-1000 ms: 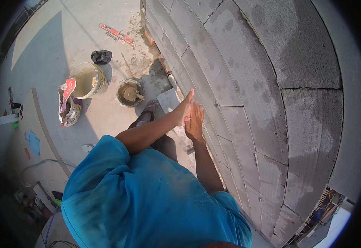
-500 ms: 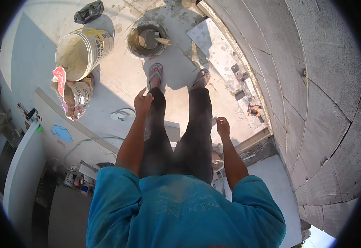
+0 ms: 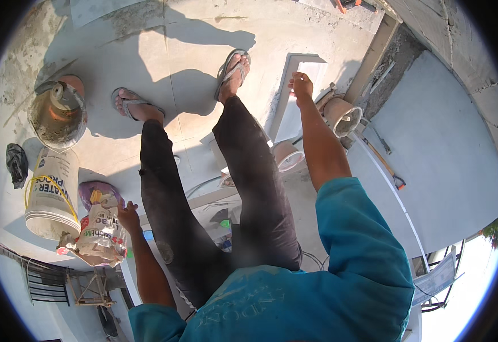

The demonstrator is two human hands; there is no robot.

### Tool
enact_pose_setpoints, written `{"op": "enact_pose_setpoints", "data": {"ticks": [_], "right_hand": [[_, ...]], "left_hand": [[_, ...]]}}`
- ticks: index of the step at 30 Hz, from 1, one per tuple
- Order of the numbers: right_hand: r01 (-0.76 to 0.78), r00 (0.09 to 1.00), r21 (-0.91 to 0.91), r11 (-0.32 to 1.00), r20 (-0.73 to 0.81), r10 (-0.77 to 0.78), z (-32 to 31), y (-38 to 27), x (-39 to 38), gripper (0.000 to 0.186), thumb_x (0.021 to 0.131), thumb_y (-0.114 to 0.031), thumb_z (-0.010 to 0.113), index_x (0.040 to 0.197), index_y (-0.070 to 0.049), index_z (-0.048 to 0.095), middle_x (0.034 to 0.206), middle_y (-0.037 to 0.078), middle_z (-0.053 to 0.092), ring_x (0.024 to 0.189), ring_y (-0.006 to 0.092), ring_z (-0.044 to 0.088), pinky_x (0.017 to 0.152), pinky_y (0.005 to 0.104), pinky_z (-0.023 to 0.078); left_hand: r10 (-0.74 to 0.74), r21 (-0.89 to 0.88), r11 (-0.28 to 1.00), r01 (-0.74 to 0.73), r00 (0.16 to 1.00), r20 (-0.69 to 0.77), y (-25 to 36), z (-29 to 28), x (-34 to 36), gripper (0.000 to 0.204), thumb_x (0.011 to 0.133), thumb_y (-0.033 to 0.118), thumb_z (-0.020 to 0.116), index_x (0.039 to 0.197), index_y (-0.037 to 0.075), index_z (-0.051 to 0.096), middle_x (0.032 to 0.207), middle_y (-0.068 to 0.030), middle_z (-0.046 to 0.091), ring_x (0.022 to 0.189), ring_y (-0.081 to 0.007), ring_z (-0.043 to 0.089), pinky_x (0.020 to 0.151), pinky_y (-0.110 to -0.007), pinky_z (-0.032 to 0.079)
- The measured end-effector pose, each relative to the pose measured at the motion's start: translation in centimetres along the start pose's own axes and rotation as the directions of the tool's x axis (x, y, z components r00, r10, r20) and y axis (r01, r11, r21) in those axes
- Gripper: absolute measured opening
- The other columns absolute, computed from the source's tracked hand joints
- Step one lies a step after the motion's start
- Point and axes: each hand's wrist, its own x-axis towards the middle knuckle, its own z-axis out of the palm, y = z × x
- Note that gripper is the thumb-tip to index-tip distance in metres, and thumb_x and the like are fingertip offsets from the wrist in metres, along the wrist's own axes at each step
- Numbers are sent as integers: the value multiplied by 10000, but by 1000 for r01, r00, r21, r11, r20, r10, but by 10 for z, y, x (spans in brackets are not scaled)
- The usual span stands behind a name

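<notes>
I look down at my own legs in dark trousers and my feet in flip-flops on a concrete floor. My left hand hangs at my side with its fingers loosely curled, holding nothing, right beside a crumpled printed bag. My right hand is stretched forward with its fingers curled in, empty, above a white flat panel that lies on the floor.
A white plastic bucket lies on its side at the left, and a round pan with mortar and a trowel sits above it. Two pipe sections lie at the right, near a grey block wall. A long-handled tool lies on a grey slab.
My view has swung from the block wall down to the floor. Both hands have left the wall and dropped to my sides, and my feet have stepped apart.
</notes>
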Motion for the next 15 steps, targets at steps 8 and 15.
{"op": "enact_pose_setpoints", "data": {"ticks": [8,15], "right_hand": [[-312,822,-302,901,389,415,57,329,-102,279,854,-324,680,1008,-91,668,846,135,714,750,227,703,730,370,543],[168,904,-80,983,410,-121,67,245,-110,255,920,-244,600,1156,-154,637,1117,92,646,994,298,668,823,452,526]], "left_hand": [[52,480,871,-110,990,132,28,26,-30,419,859,203,680,1214,-15,636,841,-161,719,731,-235,670,715,-365,516],[96,732,659,-172,985,144,92,-46,-5,387,833,195,695,1166,-1,664,910,-183,721,826,-289,690,777,-393,524]]}}
